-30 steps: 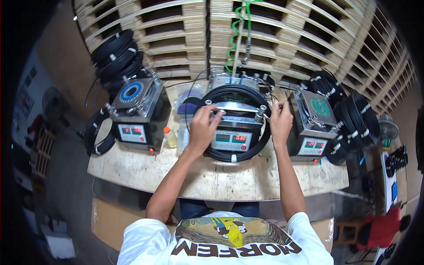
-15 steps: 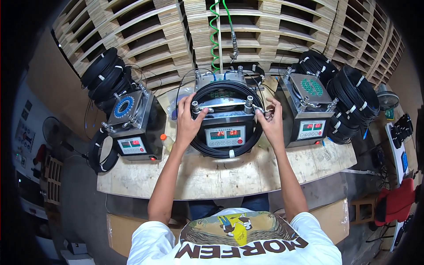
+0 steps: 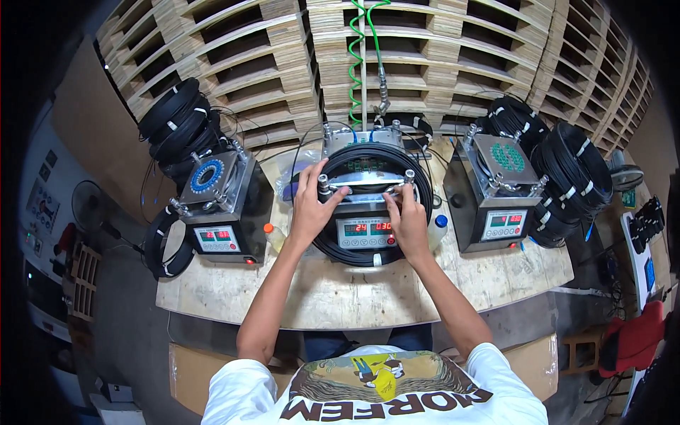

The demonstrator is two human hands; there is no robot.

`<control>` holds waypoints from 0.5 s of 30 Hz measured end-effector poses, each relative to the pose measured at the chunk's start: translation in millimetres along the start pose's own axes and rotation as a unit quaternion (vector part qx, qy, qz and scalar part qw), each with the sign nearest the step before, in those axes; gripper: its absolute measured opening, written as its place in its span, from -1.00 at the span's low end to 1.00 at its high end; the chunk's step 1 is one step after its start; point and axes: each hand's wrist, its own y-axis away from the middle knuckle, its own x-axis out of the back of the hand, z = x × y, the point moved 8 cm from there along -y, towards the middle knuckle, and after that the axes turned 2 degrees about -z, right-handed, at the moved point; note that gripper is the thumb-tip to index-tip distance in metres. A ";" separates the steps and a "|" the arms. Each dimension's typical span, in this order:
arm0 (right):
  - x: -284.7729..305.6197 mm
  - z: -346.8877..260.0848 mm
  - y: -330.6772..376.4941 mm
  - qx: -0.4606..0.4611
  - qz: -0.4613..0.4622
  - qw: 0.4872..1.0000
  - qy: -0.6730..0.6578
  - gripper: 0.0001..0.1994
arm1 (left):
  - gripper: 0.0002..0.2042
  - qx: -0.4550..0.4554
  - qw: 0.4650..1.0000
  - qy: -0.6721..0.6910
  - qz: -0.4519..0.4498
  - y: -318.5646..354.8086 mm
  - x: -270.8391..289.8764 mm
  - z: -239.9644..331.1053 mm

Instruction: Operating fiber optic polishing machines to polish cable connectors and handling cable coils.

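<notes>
Balancing pressure at silver cylindrical metal posts (image 3: 409, 176), mid-frame, should help: your left hand (image 3: 312, 203) half-curled, right hand (image 3: 409, 221) nearly pinched, holds unclear; avoid snagging round black coil (image 3: 355, 258).

From afar I see the middle machine (image 3: 365, 206), with a black coil (image 3: 348, 254) around its panel (image 3: 365, 233). I have the left hand (image 3: 312, 204) at its left post (image 3: 324, 184) and the right hand (image 3: 409, 221) at its right post (image 3: 409, 176). An orange-capped bottle (image 3: 275, 239) stands left of the machine, a blue-capped bottle (image 3: 440, 229) right; pallets (image 3: 425, 51) rise behind it.
</notes>
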 end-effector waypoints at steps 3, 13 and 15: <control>-6.4 -7.0 -16.9 -0.001 -0.048 0.985 0.163 -0.75 | -0.33 0.006 1.000 -0.003 -0.005 -1.5 0.7 0.1; -21.9 -37.1 -179.1 0.120 -0.259 0.942 0.178 -0.73 | -0.27 0.049 0.997 -0.010 -0.057 -5.9 4.7 -3.0; -54.3 -9.8 -207.8 0.132 -0.339 0.908 0.207 -0.74 | -0.26 0.058 0.996 -0.017 -0.069 -5.5 3.8 -6.1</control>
